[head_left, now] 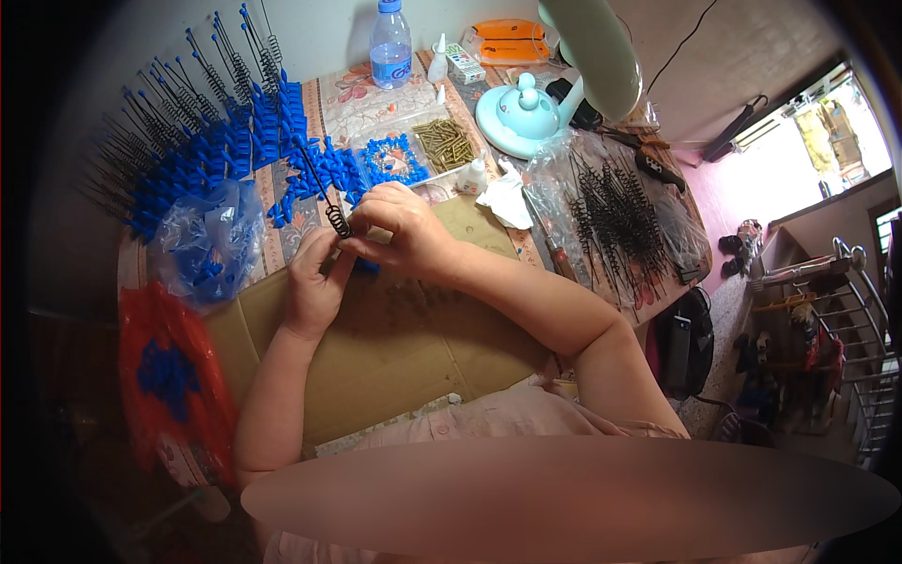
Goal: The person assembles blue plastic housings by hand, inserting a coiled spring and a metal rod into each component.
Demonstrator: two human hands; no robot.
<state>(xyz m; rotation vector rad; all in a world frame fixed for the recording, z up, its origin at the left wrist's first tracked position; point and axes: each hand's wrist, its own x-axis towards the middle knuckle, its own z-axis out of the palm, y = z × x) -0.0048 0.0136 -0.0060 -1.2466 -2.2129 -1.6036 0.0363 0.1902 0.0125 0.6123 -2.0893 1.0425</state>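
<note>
A thin black wire with a coiled section (337, 222) slants up and left from between my hands, over the cardboard. My left hand (315, 282) pinches it at the lower end of the coil. My right hand (399, 228), fingers curled, meets the left fingertips at that same spot. A blue piece (366, 268) shows just below the fingers; whether it is joined to the wire I cannot tell. Just beyond my hands lie loose blue plastic pieces (329, 167) and a clear tray (434, 177) with small blue-tipped parts and brass-coloured tubes.
Blue handles with upright coiled wires (202, 141) stand in rows far left. Bags (209, 240) (178, 376) of blue pieces lie left. A pile of black coiled wires (620, 216) rests right. Behind stand a water bottle (390, 47), small white bottles (438, 61) and a light-blue lamp (521, 117).
</note>
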